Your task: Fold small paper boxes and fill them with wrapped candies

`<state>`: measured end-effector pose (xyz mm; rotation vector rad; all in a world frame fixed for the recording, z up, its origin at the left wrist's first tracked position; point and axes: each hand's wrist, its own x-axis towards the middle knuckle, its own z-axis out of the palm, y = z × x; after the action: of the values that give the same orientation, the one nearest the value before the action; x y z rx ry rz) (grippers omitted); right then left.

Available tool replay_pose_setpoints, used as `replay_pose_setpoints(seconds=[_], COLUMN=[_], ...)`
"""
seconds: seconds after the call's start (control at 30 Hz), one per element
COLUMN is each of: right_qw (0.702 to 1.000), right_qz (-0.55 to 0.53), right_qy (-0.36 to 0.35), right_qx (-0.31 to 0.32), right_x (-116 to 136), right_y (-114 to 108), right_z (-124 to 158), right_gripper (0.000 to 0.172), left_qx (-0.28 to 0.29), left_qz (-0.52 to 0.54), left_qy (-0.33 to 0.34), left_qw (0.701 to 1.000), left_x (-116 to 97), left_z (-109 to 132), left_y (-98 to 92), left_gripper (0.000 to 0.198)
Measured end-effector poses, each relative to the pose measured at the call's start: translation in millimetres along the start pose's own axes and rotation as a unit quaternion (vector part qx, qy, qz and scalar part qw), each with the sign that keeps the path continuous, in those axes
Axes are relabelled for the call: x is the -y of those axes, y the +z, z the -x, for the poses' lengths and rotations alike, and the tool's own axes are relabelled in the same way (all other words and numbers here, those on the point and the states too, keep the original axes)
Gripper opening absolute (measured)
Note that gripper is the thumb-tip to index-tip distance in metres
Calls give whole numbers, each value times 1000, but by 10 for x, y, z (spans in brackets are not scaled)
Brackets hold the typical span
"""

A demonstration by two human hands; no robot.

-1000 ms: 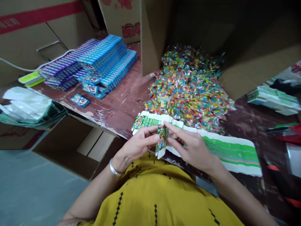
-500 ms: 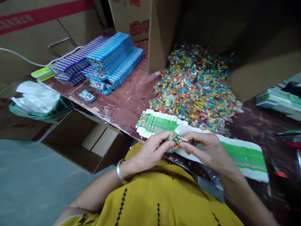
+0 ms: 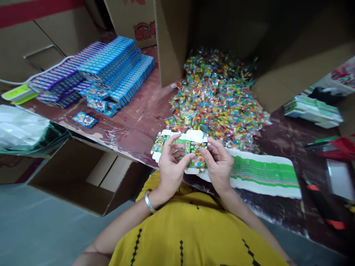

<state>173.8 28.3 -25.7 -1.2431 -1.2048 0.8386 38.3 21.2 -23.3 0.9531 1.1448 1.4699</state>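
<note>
Both hands hold one small green printed carton (image 3: 195, 152) upright over the table's front edge. My left hand (image 3: 170, 166) pinches its left side and my right hand (image 3: 217, 162) grips its right side; white flaps stick out at top and bottom. Just behind the hands lies a fanned row of flat green cartons (image 3: 260, 173) stretching to the right. Beyond that spreads a big heap of colourful wrapped candies (image 3: 216, 99).
Stacks of blue and purple boxes (image 3: 108, 72) stand at the far left of the reddish table (image 3: 133, 125), with one loose blue box (image 3: 84, 119) near the edge. An open cardboard box (image 3: 83, 177) sits on the floor at left. A large carton (image 3: 166, 44) stands behind the candies.
The carton was lying sideways between my fingertips; now it is turned upright and held higher, with both hands closed around its sides. The view shifted slightly.
</note>
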Motion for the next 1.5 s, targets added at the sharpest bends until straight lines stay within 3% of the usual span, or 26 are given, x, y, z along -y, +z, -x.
replay_pose_setpoints(seconds=[0.1,0.3,0.47,0.7,0.83,0.97,1.03,1.23,1.5], right_qw=[999,993,980,991,997,992,989,977,965], right_qz=[19,89,134,70,-16,-12,-9,6,6], right_qy=[-32,-81,-139,-110,-79,-84,-60,102,141], right_qx=[-15,10,36,31,10,93,133,187,221], right_x=[-54,-95,-57,-3,31,96,146,261,274], right_y=[12,-125,-290,-300,-226,-259,-301,-401,-442], right_z=[13,97,90,102,77,-10,-52,-202,-389], right_gripper=[37,19,8,3,21,3,10,19,27], left_qx=[63,192,259,256,216,198,206,220,250], left_qz=[-39,-78,-84,-68,-16,-1,-19,-85,-85], left_qy=[13,-1,-9,-14,-30,-46,-46,7,-29], left_qw=[997,978,962,964,976,979,977,972,964], left_x=[23,-45,-59,-40,-21,-28,-44,-80,-139], left_z=[-1,20,78,113,120,111,107,101,75], left_y=[-44,-120,-115,-109,-94,-87,-88,-96,-95], left_gripper=[51,38,29,27,33,40,39,43,48])
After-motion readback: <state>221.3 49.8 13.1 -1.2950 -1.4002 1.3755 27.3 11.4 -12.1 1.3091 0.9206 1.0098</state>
